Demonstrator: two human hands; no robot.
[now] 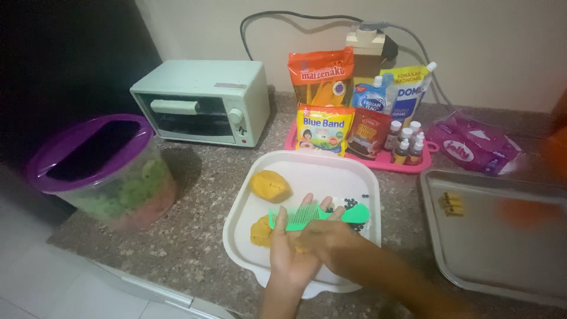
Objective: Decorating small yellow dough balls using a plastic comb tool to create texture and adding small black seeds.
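Observation:
Over a white square tray my left hand lies palm up, with a green comb resting across its fingers. My right hand lies curled on the left palm, pressing what seems to be a bit of yellow dough; the dough there is mostly hidden. One lump of yellow dough sits at the tray's far left. A second dough lump lies just left of my left hand. Several small dark beads lie on the tray by the comb's handle.
A metal baking tray with small yellow pieces lies to the right. Behind are a pink tray of food packets and small bottles, a mint toaster oven, and a purple-lidded tub at left. A pink tissue pack lies far right.

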